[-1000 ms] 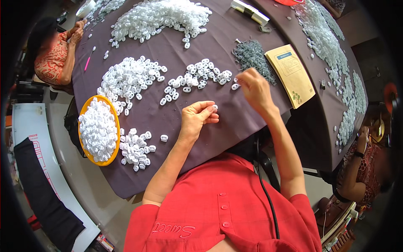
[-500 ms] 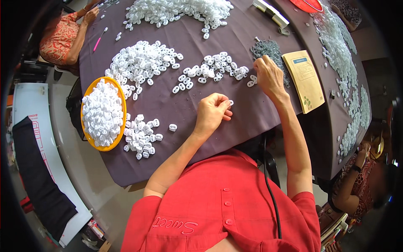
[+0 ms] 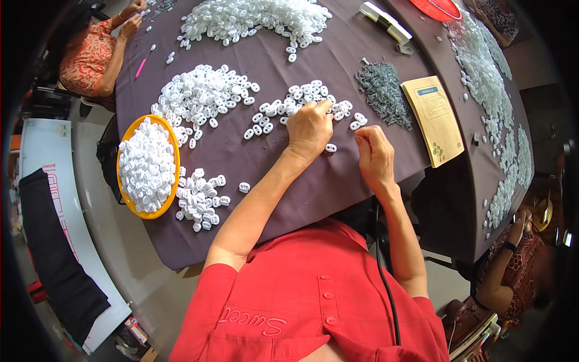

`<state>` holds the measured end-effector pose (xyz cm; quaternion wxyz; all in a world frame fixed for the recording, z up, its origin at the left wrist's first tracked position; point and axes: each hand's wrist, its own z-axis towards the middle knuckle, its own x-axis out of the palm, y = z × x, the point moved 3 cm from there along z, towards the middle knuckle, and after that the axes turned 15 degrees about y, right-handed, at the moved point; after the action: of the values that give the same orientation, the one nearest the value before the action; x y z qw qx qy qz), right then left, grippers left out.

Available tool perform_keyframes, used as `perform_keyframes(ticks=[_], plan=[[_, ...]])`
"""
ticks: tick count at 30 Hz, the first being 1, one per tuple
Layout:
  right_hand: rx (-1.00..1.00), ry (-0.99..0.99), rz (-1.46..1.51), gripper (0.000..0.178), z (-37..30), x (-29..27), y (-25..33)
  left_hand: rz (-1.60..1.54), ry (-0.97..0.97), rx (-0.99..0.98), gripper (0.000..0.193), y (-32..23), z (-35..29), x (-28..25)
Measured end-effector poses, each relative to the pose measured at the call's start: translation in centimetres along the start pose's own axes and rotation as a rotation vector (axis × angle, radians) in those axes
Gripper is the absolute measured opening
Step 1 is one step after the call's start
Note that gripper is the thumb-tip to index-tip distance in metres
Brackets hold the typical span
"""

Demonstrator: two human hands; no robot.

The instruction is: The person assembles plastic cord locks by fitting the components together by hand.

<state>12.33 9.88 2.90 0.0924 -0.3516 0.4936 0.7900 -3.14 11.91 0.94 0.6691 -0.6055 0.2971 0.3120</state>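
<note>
My left hand (image 3: 309, 128) reaches over a small cluster of white oval two-hole plastic pieces (image 3: 271, 111), back of the hand up. Its fingers are closed at the cluster's near edge, and what they pinch is hidden. To its right my right hand (image 3: 375, 158) is held above the cloth, thumb and fingers pressed together; anything in them is too small to make out. A single white two-hole piece (image 3: 330, 148) lies between my hands. Beyond my right hand is a heap of small grey-green translucent pieces (image 3: 385, 92).
A yellow oval basket (image 3: 177, 175) full of white pieces stands at left, beside loose ones (image 3: 199, 199). Larger white heaps (image 3: 202, 90) lie farther back. A tan booklet (image 3: 433, 117) lies at right, near a second table covered with translucent pieces (image 3: 491, 90). Other people sit at left and right.
My left hand has moved up and forward to the white cluster; the white piece at its fingertips now lies on the cloth. My right hand has drawn back from the grey-green heap's edge.
</note>
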Motion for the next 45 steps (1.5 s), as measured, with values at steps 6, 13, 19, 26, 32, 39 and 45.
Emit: perform_keyframes(ticks=[6, 13, 19, 26, 32, 39, 45], plan=[[0.044, -0.029, 0.091, 0.01, -1.1, 0.8, 0.3, 0.067, 0.042, 0.007, 0.009, 0.0, -0.3, 0.6], [0.174, 0.046, 0.241, 0.009, -1.3, 2.3, 0.3, -0.245, -0.187, 0.198, 0.01, 0.5, -1.5, -0.7], [0.252, 0.104, 0.532, 0.007, 0.0, 4.0, 2.4, -1.158, 0.229, -0.24, 0.016, 1.4, -5.4, -0.9], [0.32, 0.143, 0.598, 0.008, -0.7, 5.5, 3.0, -1.164, 0.162, -0.263, 0.013, 1.5, -7.4, -0.8], [0.382, 0.134, 0.785, 0.007, -1.1, 5.8, 3.0, -1.116, 0.098, -0.214, 0.011, 1.2, -8.2, -1.1], [0.36, 0.16, 0.95, 0.008, -1.5, 5.7, 3.2, -1.08, 0.136, 0.0, 0.012, 1.1, -9.5, -1.5], [0.357, 0.191, 0.933, 0.01, -2.2, 6.1, 2.6, -1.203, 0.157, -0.186, 0.013, 2.1, -10.0, -1.0]])
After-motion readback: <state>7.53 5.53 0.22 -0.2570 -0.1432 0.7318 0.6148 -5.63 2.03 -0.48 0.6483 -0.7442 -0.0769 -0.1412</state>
